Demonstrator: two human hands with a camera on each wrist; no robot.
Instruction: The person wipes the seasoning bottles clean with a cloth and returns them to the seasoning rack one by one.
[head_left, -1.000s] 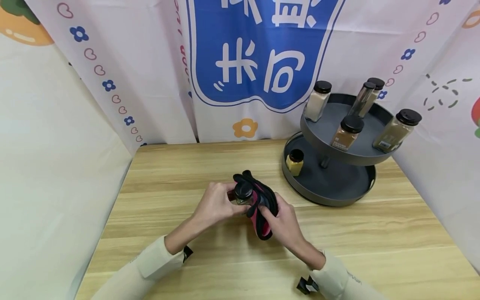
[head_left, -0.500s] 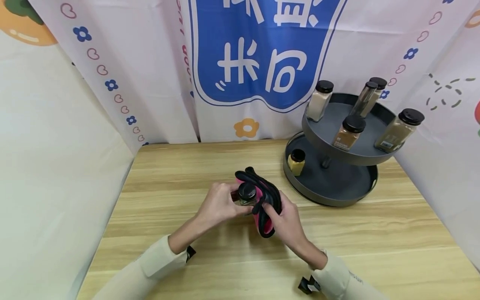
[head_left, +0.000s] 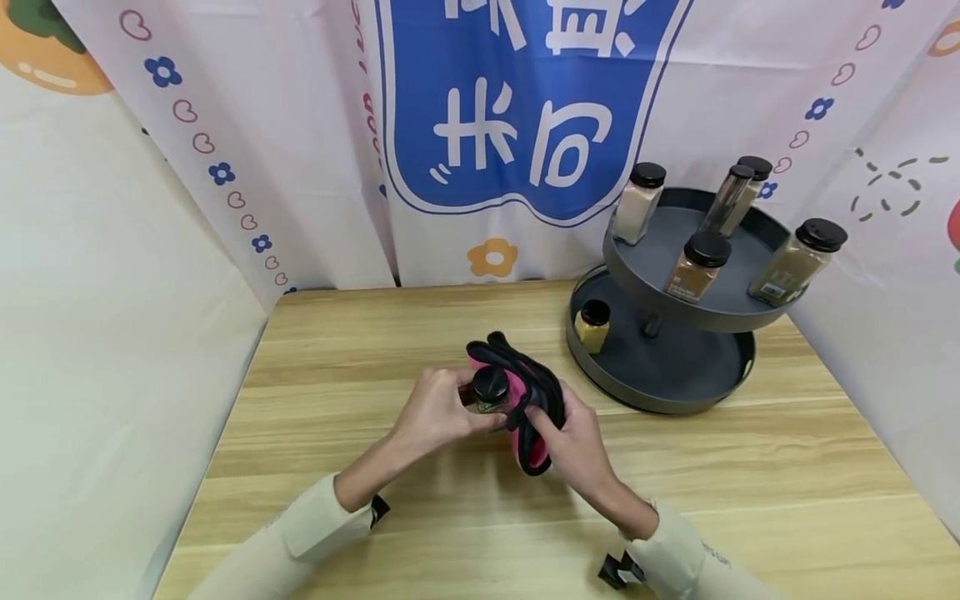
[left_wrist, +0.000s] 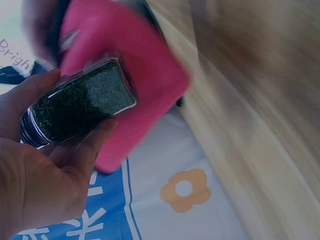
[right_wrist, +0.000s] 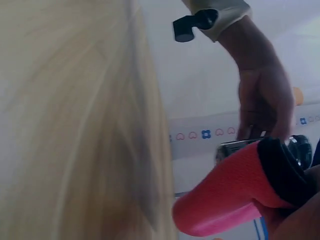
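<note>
My left hand [head_left: 435, 408] grips a square glass spice jar [left_wrist: 82, 102] with dark green dried herbs inside and a black lid [head_left: 491, 385]. It is lifted off the table, and its base points toward the table in the left wrist view. A pink cloth with black edging [head_left: 537, 392] is bunched in my right hand [head_left: 574, 437], thumb on top. In the left wrist view the pink side [left_wrist: 155, 75] lies against the jar's side and near its base. The right wrist view shows the folded cloth [right_wrist: 225, 187] covering part of the jar.
At the right back stands a dark grey two-tier round rack [head_left: 660, 396]. Its upper tier bears several black-lidded spice jars, among them a brown one [head_left: 692, 275]. A small yellow jar [head_left: 592, 332] is on the lower tier. A printed curtain [head_left: 322, 167] hangs behind the wooden table [head_left: 337, 333].
The cloth has shifted a little against the jar, and more pink shows beside the lid. My right hand has moved slightly with it. Both hands keep their hold.
</note>
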